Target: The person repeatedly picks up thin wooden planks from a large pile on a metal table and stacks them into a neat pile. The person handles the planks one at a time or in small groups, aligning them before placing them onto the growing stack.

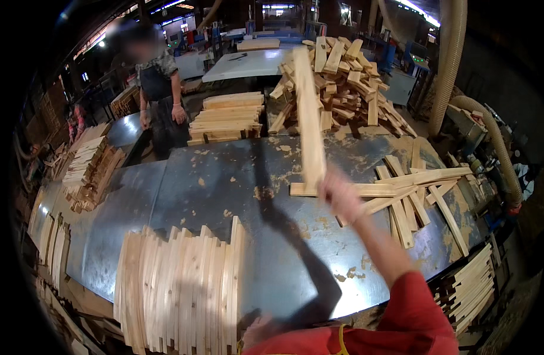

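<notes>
My right hand (342,194), blurred by motion, is closed around the lower end of a long wooden plank (308,112). The plank stands up steeply in front of me, over the metal table (219,183). Below the hand another board (367,190) lies crosswise, its left end jutting out from a loose heap of crossed boards (411,204). At the lower edge a dim, skin-toned patch beside my red clothing seems to be part of my left hand (257,330); its fingers do not show. Left of it, long boards (180,284) stand side by side in a row.
A big pile of short wood pieces (343,83) rises beyond the table, next to a neat stack (227,115). A person (158,83) in a dark apron stands far left, near another stack (88,165). Ribbed hoses (452,65) run at the right. Boards (470,290) lie low right.
</notes>
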`<state>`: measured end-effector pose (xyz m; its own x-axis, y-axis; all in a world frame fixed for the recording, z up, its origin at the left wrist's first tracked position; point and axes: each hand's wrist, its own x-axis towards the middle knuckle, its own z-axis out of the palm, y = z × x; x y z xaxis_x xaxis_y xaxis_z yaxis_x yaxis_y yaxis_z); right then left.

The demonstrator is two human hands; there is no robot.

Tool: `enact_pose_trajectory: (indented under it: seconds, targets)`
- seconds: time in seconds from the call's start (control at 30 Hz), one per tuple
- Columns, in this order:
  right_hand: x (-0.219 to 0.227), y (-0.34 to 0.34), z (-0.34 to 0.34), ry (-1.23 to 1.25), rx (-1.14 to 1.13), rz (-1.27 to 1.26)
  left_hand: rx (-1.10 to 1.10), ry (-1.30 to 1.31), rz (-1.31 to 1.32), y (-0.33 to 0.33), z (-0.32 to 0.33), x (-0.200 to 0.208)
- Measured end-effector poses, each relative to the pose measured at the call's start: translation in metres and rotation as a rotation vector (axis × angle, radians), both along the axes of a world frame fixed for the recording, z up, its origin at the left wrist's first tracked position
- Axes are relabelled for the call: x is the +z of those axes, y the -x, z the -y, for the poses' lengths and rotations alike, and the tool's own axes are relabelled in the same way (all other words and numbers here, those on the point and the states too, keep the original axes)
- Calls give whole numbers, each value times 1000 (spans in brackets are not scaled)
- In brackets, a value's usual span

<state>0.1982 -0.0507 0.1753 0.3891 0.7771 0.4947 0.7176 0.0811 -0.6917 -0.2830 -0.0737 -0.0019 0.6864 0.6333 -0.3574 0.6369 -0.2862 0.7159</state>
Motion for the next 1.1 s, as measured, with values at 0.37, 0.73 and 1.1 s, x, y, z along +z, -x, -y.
enact_pose_trajectory:
  seconds: [0.37,0.73,1.1]
  targets:
    - [-114,-190,-19,1048,-257,538,81,344,-289,-74,8,-2]
    - [-145,-81,26,820,131,-352,506,-263,-68,20,-2,24]
    - [-199,301,119,1227,945,-504,1697,-700,-241,236,-42,-44]
